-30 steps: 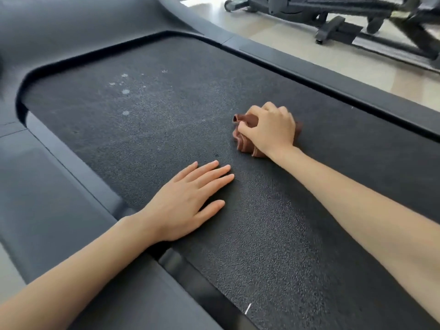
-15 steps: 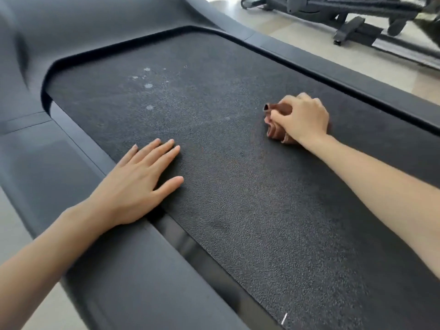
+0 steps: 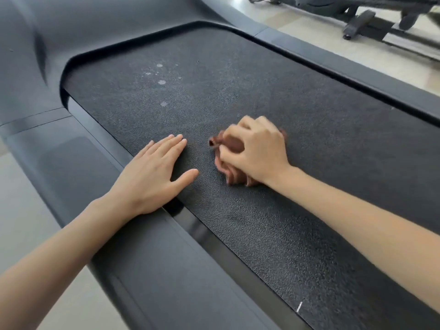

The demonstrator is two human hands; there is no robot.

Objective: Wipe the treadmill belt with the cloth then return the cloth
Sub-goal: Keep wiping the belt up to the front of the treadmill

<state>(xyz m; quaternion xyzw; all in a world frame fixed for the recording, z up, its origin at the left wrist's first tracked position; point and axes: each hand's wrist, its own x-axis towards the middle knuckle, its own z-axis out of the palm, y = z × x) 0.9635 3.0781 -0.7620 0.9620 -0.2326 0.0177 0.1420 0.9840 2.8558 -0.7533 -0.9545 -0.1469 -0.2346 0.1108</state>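
1. The right hand (image 3: pixel 259 151), at centre frame, has its fingers curled round a bunched brown cloth (image 3: pixel 232 173), pressing it on the treadmill belt (image 3: pixel 309 234).
2. The left hand (image 3: pixel 152 177) lies flat just left of it, fingers straight and close together.
3. Pale spots (image 3: pixel 162 82) mark the belt's upper left.

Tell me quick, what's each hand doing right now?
Left hand: open, flat on the belt, holding nothing.
Right hand: closed around the cloth, pressing it on the belt.

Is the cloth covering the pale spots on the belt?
No, the cloth, gripped in the right hand, lies on the belt well short of the pale spots, which show uncovered.
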